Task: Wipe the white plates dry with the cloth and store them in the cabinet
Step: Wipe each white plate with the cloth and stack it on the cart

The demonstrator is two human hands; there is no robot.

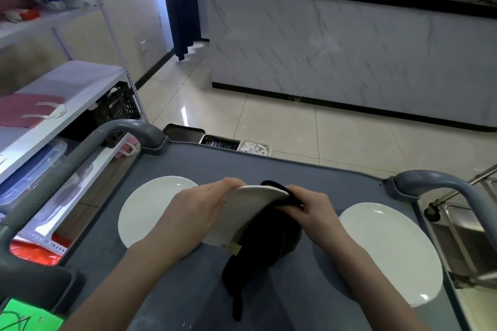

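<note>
My left hand (200, 205) grips a white plate (250, 207) by its left rim and holds it tilted on edge above the grey cart top (188, 285). My right hand (313, 208) pinches a black cloth (265, 242) against the plate's upper right rim; the cloth hangs down over the plate's far side toward the cart. Another white plate (146, 209) lies flat on the cart to the left, partly hidden by my left hand. A third white plate (392, 250) lies flat to the right.
Grey cart handles rise at the left (129, 129) and right (441, 183) corners. A white shelving unit (80, 88) with boxes stands left. A marble-fronted counter (349, 48) crosses the far side over tiled floor. Small trays (220, 141) sit beyond the cart. A metal rack (470, 223) stands right.
</note>
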